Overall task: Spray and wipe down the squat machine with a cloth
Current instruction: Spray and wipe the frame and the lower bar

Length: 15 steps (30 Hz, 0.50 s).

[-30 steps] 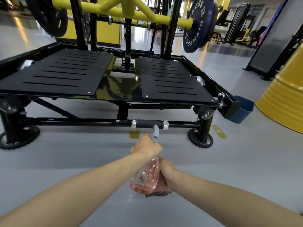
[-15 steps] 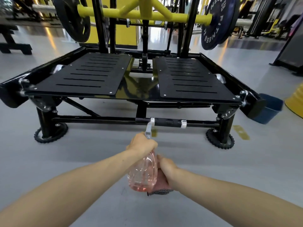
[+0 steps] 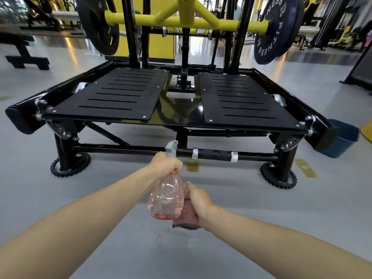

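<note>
The spray bottle [image 3: 166, 198], clear with a pink tint, is gripped at its neck by the left hand [image 3: 166, 165], fingers curled round it beneath the grey trigger head, which is pointed towards the squat machine [image 3: 182, 109]. The cloth [image 3: 186, 217], pinkish with a dark knitted hem, is clutched in the right hand [image 3: 199, 200] just beside the bottle's body, its lower edge hanging below the fist. Both hands are held over open grey floor [image 3: 281, 208], short of the machine's front edge. The machine stands ahead, squarely across the view. Two black slotted footplates, left [image 3: 112, 95] and right [image 3: 241, 97], are separated by a glossy central strip; the platform's front edge runs unbroken between rounded black end caps at the corners. Beneath it, a lower crossbar [image 3: 124, 150] spans the two front legs and carries a dark grip [image 3: 214, 153] between silver collars. Each leg is set on a toothed round foot [image 3: 70, 166]. A yellow bar [image 3: 187, 22] is mounted above the platform's rear, with a black weight plate [image 3: 98, 23] at its left end and a dark blue plate [image 3: 275, 31] at its right. A blue bin [image 3: 342, 139] is noted on the floor, close against the right front corner. Unobstructed floor is recorded along the front and past the left corner.
</note>
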Tool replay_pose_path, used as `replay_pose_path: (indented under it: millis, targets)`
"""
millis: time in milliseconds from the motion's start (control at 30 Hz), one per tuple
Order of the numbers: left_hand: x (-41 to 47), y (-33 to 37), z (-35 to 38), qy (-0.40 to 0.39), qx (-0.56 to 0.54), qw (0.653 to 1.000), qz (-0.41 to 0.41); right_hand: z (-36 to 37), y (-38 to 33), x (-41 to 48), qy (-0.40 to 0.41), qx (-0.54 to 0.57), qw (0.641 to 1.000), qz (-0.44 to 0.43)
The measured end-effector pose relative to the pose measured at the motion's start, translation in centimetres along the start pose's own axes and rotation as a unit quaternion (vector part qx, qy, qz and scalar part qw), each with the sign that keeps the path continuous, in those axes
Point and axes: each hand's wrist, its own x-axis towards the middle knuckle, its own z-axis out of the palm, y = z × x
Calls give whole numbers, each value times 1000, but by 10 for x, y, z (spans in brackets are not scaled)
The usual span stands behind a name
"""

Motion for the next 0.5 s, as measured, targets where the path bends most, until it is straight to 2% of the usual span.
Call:
replay_pose_path:
  millis: [67, 167, 367, 500]
  targets:
    - [2, -6, -3, -12, -11, 1000, 15, 1, 1, 2, 1, -9, 1000, -12]
    - [9, -18, -12, 19, -10, 1000, 13, -2, 1, -1, -3, -36, 999, -24]
    - [36, -59, -21, 102, 57, 993, 9, 4, -6, 0, -36, -65, 997, -18]
    - [47, -89, -22, 110, 99, 989, -7, 7, -5, 6, -20, -56, 998, -16]
